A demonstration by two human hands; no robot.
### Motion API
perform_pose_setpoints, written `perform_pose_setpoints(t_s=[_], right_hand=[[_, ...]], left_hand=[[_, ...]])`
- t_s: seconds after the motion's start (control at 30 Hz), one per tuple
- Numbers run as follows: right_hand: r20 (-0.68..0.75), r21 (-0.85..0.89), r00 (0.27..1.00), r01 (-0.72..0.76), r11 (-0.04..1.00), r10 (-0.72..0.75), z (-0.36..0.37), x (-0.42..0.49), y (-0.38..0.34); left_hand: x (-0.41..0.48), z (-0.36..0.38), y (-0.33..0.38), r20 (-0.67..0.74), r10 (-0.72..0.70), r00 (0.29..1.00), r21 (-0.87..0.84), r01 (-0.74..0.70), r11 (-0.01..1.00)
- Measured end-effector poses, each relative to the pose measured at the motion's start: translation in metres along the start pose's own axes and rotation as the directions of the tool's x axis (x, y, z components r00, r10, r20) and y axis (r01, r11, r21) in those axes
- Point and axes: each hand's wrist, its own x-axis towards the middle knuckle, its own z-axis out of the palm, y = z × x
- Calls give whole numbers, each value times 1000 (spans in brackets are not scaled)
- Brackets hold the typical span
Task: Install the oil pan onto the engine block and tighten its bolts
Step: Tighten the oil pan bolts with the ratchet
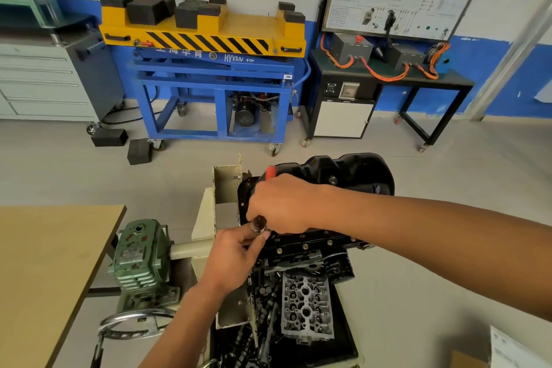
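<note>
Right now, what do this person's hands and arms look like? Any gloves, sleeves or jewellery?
The left hand and right hand are bare, with no gloves and no rings or watch that I can see. The left arm and right arm are uncovered up to the picture's edge, so no sleeve shows. No straps or markings are visible.

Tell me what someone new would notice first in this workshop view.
Dead centre, both hands work at the black oil pan: the right hand grips a red-handled tool, the left hand pinches a chrome socket. Behind, a yellow hazard-striped lift table stands at the back.
</note>
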Motion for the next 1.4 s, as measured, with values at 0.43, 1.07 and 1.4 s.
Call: perform_pose_setpoints(t_s=[0.43, 1.07, 1.4], right_hand=[[102, 469, 886, -443, 764, 451, 18, -9, -16], [-6, -180, 991, 128, 975, -131, 8, 3, -4], [45, -31, 998, -53, 998, 54, 3, 1, -1]], left_hand=[[8, 11, -7, -11, -71, 997, 79, 71, 994], [9, -2, -3, 123, -34, 992, 73, 25, 997], [9, 0, 2, 25, 52, 998, 8, -52, 999]])
